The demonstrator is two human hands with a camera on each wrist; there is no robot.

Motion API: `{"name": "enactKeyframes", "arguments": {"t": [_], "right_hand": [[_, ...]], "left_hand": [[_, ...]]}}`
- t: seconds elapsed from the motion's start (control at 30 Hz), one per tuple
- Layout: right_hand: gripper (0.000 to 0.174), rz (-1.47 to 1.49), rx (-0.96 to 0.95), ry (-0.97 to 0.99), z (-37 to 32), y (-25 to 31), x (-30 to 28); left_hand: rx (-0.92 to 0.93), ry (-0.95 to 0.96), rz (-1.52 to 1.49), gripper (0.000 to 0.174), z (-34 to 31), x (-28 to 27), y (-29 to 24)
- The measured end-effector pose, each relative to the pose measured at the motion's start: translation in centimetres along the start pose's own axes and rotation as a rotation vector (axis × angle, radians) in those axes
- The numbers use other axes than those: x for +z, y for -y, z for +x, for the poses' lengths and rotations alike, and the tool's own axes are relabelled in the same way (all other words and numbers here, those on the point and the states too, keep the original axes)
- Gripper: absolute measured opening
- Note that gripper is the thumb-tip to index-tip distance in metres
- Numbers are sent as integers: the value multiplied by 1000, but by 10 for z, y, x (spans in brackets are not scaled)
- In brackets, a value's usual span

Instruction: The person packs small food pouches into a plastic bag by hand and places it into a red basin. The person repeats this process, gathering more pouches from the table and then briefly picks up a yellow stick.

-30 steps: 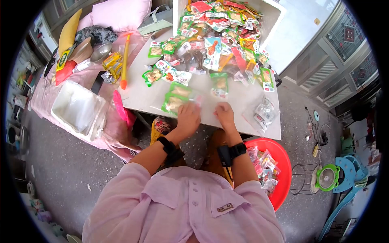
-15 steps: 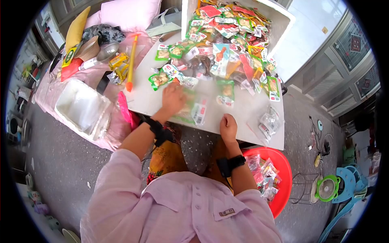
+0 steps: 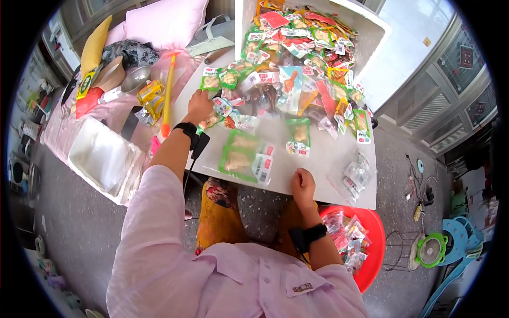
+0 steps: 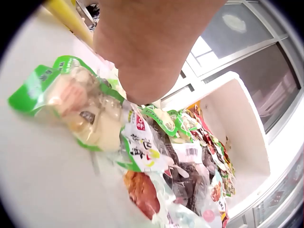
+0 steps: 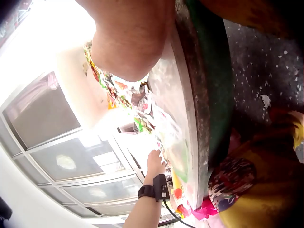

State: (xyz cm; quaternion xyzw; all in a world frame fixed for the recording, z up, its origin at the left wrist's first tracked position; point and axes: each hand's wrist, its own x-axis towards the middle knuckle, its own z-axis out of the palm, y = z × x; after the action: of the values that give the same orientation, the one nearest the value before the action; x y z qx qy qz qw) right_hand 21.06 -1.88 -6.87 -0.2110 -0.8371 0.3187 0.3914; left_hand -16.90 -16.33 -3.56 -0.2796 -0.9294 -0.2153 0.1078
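At the table's [image 3: 331,159] left side my left hand [image 3: 200,107] reaches out beside a green-edged packet [image 3: 210,80], fingers forward; whether they touch it is unclear. Another packet [image 3: 210,121] lies just under that hand, and large in the left wrist view [image 4: 90,111]. The fingertips are hidden there behind the hand [image 4: 142,52]. My right hand [image 3: 303,186] rests at the near edge, fingers loosely curled and holding nothing. Between the hands lie a larger green-edged packet [image 3: 245,159] with a white label and a smaller green one [image 3: 298,139].
Many packets spill from a white foam box [image 3: 371,47] at the back. Clear packages [image 3: 358,175] lie at the right corner. A red basin [image 3: 375,241] with packets stands below. To the left are an empty white box [image 3: 103,156], a yellow stick [image 3: 169,95] and a metal bowl [image 3: 135,79].
My left hand has moved away from the larger green-edged packet, left and forward to the packets at the table's far left. That packet now lies uncovered. The right hand has stayed near the front edge.
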Motion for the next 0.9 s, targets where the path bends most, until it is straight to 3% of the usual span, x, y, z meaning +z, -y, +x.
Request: {"name": "enactKeyframes", "arguments": {"t": [0.1, 0.3, 0.4, 0.43, 0.73, 0.9], "right_hand": [[13, 8, 9, 7, 2, 1, -1], [12, 29, 64, 40, 3, 2, -1], [11, 53, 86, 52, 4, 6, -2], [12, 65, 96, 47, 2, 4, -1], [12, 75, 96, 41, 1, 1, -1], [13, 86, 113, 36, 1, 2, -1]], "left_hand": [[-33, 103, 54, 43, 25, 2, 8], [-301, 329, -59, 42, 73, 28, 43], [-253, 314, -90, 42, 86, 47, 61], [-360, 216, -200, 41, 89, 53, 63], [-357, -68, -375, 21, 88, 49, 49], [-353, -279, -862, 19, 83, 21, 43]]}}
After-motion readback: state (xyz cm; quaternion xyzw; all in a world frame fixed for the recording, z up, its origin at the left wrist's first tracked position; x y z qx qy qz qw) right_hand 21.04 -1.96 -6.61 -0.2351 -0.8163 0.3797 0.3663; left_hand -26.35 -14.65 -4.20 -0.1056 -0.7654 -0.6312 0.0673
